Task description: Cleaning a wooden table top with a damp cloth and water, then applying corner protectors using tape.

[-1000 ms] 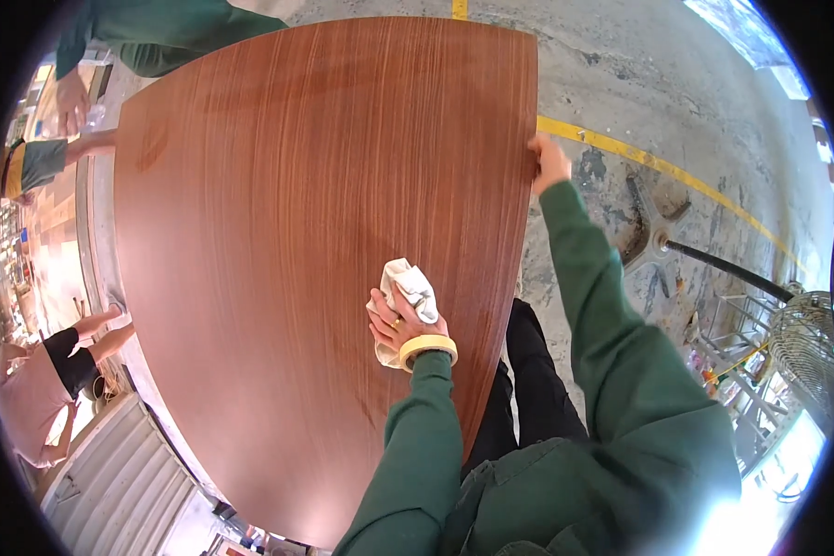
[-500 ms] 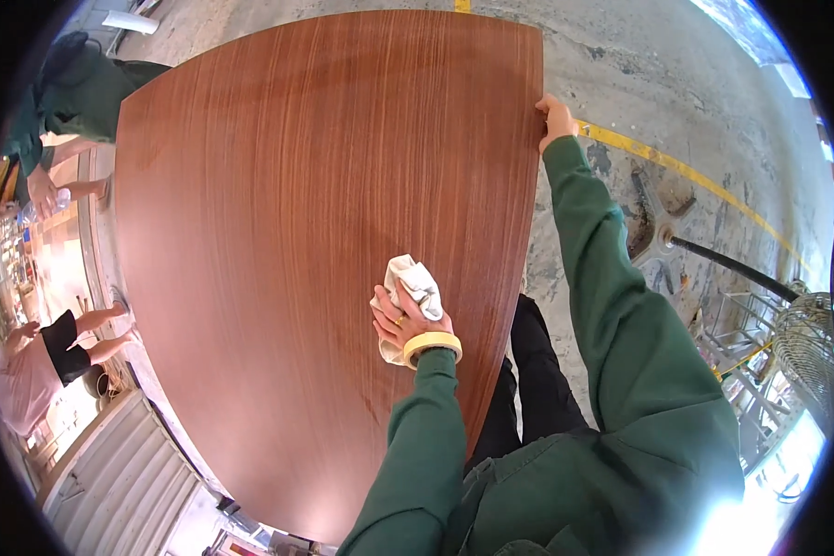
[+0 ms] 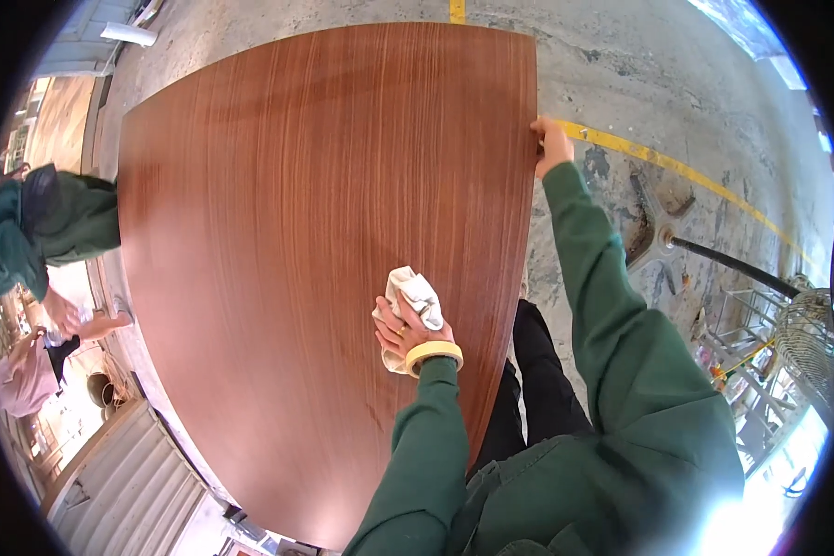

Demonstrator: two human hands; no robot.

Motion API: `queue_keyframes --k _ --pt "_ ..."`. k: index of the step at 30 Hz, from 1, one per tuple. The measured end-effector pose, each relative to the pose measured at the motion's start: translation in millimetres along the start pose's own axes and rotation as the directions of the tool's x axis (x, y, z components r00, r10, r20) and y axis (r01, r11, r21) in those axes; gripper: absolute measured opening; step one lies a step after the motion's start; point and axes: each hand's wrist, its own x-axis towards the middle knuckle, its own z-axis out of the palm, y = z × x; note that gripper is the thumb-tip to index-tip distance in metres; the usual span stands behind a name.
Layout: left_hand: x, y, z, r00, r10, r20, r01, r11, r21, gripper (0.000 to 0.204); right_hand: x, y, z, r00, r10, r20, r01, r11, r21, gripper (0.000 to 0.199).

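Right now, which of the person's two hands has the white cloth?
The left hand, the one with a roll of yellow tape around its wrist, presses the white cloth on the wooden panel. The right hand only grips the panel's edge.

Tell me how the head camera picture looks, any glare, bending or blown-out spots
Head view: strong fisheye, so the wooden panel edges bow outward and black corners ring the frame; soft sheen near the panel's top; blown-out white patch at lower right; left hand with the white cloth and right hand are sharp.
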Motion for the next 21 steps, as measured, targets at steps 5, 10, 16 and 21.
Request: queue_keyframes --k 5,10,16,21 --pt "0.2 -3.3 5.4 1.0 0.02 -0.018 -0.019 0.998 0.052 0.09 14.0 -31.3 30.8 0.994 -0.082 -0.07 0.077 0.995 -0.07 0.015" --pt "-0.4 -5.6 3.7 0.999 0.024 -0.042 -0.024 1.0 -0.011 0.087 7.5 -29.1 28.7 0.999 0.011 -0.035 -0.012 0.999 -0.037 0.014" --pt "1.9 -3.7 2.5 0.999 0.018 -0.032 -0.018 1.0 0.005 0.087 14.6 -46.4 49.6 0.992 -0.02 -0.127 0.014 0.999 -0.045 0.016" --pt "1.1 -3.8 -1.2 1.0 0.007 -0.014 -0.007 1.0 0.013 0.086 15.5 -24.3 24.9 0.999 -0.027 0.032 0.03 0.996 -0.084 0.019"
